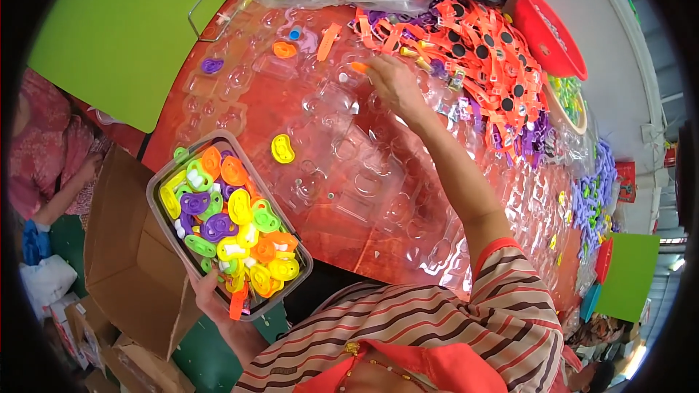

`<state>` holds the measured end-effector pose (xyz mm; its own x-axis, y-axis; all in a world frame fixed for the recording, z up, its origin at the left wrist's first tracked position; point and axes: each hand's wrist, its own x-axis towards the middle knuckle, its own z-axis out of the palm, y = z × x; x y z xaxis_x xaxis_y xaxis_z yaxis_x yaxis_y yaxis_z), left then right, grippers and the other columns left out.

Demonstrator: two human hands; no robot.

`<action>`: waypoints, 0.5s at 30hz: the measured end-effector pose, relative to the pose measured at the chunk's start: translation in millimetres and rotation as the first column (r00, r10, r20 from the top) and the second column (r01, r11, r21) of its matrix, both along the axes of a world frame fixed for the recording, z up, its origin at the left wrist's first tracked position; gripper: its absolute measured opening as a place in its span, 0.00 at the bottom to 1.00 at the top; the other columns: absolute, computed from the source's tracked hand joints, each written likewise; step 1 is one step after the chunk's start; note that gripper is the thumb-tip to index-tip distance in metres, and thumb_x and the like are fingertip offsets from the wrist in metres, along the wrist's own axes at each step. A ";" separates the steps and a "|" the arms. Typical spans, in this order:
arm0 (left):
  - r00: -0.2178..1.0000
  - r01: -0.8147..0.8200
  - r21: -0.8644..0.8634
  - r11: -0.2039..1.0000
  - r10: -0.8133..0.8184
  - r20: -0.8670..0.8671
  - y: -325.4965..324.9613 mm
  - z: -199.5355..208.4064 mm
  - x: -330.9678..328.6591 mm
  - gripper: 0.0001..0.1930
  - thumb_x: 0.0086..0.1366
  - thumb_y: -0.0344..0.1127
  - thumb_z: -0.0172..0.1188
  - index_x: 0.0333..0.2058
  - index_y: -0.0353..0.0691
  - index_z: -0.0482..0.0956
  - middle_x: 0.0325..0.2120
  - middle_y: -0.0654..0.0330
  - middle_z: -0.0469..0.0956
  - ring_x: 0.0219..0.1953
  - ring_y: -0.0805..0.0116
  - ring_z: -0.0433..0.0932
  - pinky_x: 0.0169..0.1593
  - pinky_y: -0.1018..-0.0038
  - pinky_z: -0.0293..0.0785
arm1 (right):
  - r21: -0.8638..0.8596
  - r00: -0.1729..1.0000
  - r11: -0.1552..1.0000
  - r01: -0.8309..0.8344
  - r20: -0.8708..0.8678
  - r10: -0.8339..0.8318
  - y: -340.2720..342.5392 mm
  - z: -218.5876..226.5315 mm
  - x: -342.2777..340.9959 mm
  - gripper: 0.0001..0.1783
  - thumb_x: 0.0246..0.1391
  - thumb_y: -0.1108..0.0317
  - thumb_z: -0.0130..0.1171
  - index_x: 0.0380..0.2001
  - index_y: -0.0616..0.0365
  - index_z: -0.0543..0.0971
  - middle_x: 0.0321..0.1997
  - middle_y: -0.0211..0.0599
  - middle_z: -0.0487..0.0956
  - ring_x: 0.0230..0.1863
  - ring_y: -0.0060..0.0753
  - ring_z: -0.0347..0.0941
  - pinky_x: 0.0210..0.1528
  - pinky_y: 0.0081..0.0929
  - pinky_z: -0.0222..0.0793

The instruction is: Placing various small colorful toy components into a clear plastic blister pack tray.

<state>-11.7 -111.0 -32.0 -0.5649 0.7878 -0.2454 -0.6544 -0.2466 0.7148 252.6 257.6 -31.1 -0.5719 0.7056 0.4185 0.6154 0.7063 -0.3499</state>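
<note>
My left hand [207, 297] grips the lower left side of a clear grey plastic tub [306, 265], which is tilted at the table's near edge. Pacifier-shaped plastic toys [219, 227] in yellow, purple, green and orange fill it. My right arm reaches far over the table, and my right hand [397, 87] pinches a small orange plastic piece [359, 67], mostly hidden by the fingers. Beneath it lie clear moulded plastic blister trays [349, 149]. A yellow pacifier toy [282, 149], an orange one [285, 49] and a purple one [212, 65] rest in the trays.
A heap of orange toy watches [484, 51] covers the far right, beside a red basin [550, 33]. Purple toy pieces [597, 182] are piled farther right. An open cardboard box [135, 247] stands left of the tub, near a seated person [54, 145]. A green board [124, 29] borders the table.
</note>
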 end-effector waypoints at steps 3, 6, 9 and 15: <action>1.000 -0.016 -0.031 0.999 0.017 0.013 3.8 5.0 3.8 0.39 0.54 0.29 0.52 0.66 0.34 0.55 0.58 0.47 0.69 0.56 0.53 0.74 0.59 0.60 0.72 | -0.119 0.997 0.989 0.083 0.000 -0.084 -7.5 7.7 -1.5 0.13 0.60 0.63 0.54 0.40 0.60 0.80 0.35 0.50 0.78 0.38 0.56 0.76 0.41 0.48 0.72; 1.000 0.001 -0.091 0.996 0.001 0.017 -2.6 -0.2 -0.7 0.39 0.53 0.29 0.53 0.66 0.34 0.55 0.58 0.48 0.69 0.56 0.54 0.74 0.59 0.61 0.72 | -0.249 0.988 0.962 0.110 -0.076 -0.133 -11.0 13.2 -4.0 0.14 0.62 0.62 0.52 0.42 0.60 0.79 0.37 0.52 0.80 0.40 0.55 0.77 0.40 0.46 0.72; 1.000 0.013 -0.115 0.993 -0.011 0.015 -1.9 4.2 1.1 0.39 0.53 0.29 0.53 0.66 0.34 0.55 0.58 0.48 0.69 0.56 0.54 0.74 0.59 0.60 0.72 | -0.376 0.975 0.902 0.210 0.011 -0.222 -16.3 26.1 -10.3 0.14 0.62 0.62 0.53 0.42 0.59 0.79 0.35 0.53 0.80 0.39 0.53 0.78 0.39 0.44 0.72; 1.000 -0.016 -0.048 0.999 0.016 0.001 -2.4 1.0 3.5 0.35 0.56 0.29 0.51 0.65 0.33 0.58 0.56 0.48 0.71 0.55 0.54 0.75 0.59 0.61 0.72 | -0.621 0.962 0.779 -0.084 -0.253 -0.098 6.8 14.6 9.8 0.15 0.61 0.65 0.55 0.47 0.62 0.80 0.33 0.26 0.78 0.35 0.17 0.72 0.39 0.21 0.67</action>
